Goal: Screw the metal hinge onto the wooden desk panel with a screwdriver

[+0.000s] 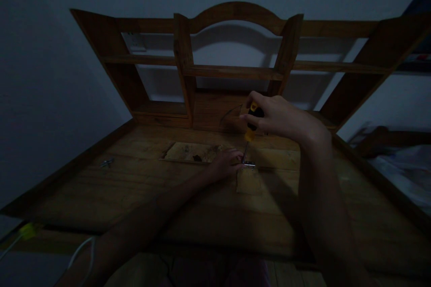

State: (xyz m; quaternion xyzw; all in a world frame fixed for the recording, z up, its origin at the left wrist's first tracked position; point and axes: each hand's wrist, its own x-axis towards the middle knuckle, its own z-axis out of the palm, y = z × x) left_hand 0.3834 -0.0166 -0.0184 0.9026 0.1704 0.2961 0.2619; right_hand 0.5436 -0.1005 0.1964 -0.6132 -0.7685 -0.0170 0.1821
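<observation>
Nearest, the left hand (225, 163) rests flat on the wooden counter (134, 188), fingertips pinching or steadying a small metal bracket (249, 165) so it cannot shift; the dim light hides whether they fully grip it. Just above, the right hand (276, 116) is clenched around the black-and-yellow handle of a screwdriver (249, 131), held nearly upright so its tip bears down on the bracket. A loose screw (107, 162) lies well apart to the left. Beyond stands the wooden shelf unit (235, 71).

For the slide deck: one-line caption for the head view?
Right hand drives a yellow-black screwdriver into a metal hinge steadied by the left hand on a wooden desk.
</observation>
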